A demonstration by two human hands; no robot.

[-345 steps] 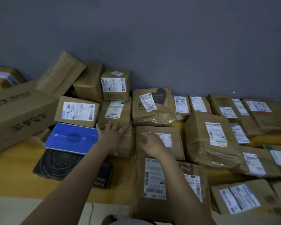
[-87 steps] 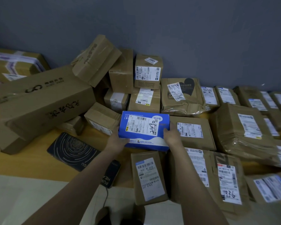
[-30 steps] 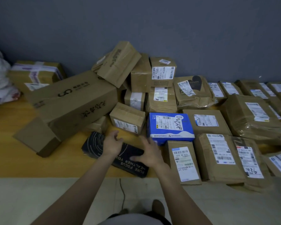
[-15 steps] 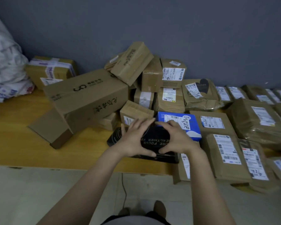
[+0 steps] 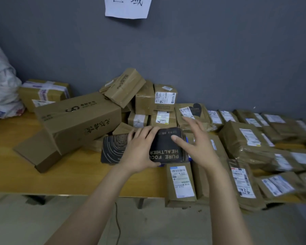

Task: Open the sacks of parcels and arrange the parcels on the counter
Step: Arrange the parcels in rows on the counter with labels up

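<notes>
Head view. Gripping a flat black rectangular cardboard parcel with white ring pattern and pale lettering [image 5: 168, 144] across its middle with the left hand [image 5: 140, 152]: fingers [image 5: 141, 133] curled over the far edge, thumb hooked under the near edge. Holding the right hand [image 5: 200, 147] just above the parcel's right end, fingers spread and released, grasping nothing; cannot tell whether the thumb tip touches the lid. Keeping the parcel at the front middle of the yellow wooden table [image 5: 74, 179], over a blue box [image 5: 189, 157] showing only as a sliver underneath, between a large brown printed carton [image 5: 78, 119] on the left and rows of brown paper-wrapped parcels [image 5: 244, 138] on the right. Also in view: a white woven sack [image 5: 2, 85] at far left and a white paper sign [image 5: 127, 6] on the grey wall.

Probably light and stiff, judging by the easy one-handed span. Likely smooth printed card, so possibly slick. Best taken across the narrow width, thumb against fingers on the two long edges, or by both short ends for a level set-down.

Against half a second ago: then clasped by both hands, now by the left alone, the right lifted clear. Against one second ago: then lying on the table left of the fully visible blue box, now covering it.
</notes>
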